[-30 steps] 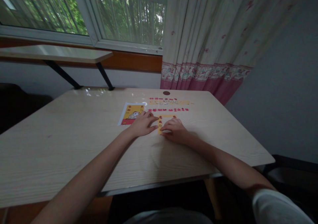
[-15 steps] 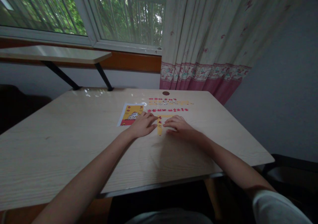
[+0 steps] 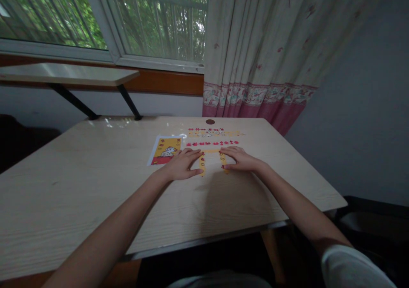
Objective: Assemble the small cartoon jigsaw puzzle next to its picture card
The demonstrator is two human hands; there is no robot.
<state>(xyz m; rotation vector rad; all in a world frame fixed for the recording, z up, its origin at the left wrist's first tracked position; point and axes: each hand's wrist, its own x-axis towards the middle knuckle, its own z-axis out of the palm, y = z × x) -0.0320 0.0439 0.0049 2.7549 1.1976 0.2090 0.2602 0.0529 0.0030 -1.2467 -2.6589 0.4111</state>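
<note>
A yellow frame of joined jigsaw pieces (image 3: 212, 151) lies on the table, with a top strip and two side strips running toward me. My left hand (image 3: 183, 163) rests at the left strip (image 3: 202, 164), its fingertips at the upper corner and its thumb near the lower end. At the right strip (image 3: 223, 159), my right hand (image 3: 239, 158) lies with the index finger near the upper corner and the thumb by the lower part. Both hands have fingers stretched out and thumbs apart. Some of the pieces are hidden under the fingertips.
Left of the pieces lies a picture card (image 3: 164, 151) of a white cartoon animal on yellow and red. Beyond the frame are rows of loose red pieces (image 3: 212, 143) and yellow and white pieces (image 3: 214, 133). A raised shelf (image 3: 70, 74) stands at the back left of the table (image 3: 96, 185).
My right hand has moved right, away from the left strip, and the right strip now shows beside it. My left hand stays at the left strip. The view has shifted slightly.
</note>
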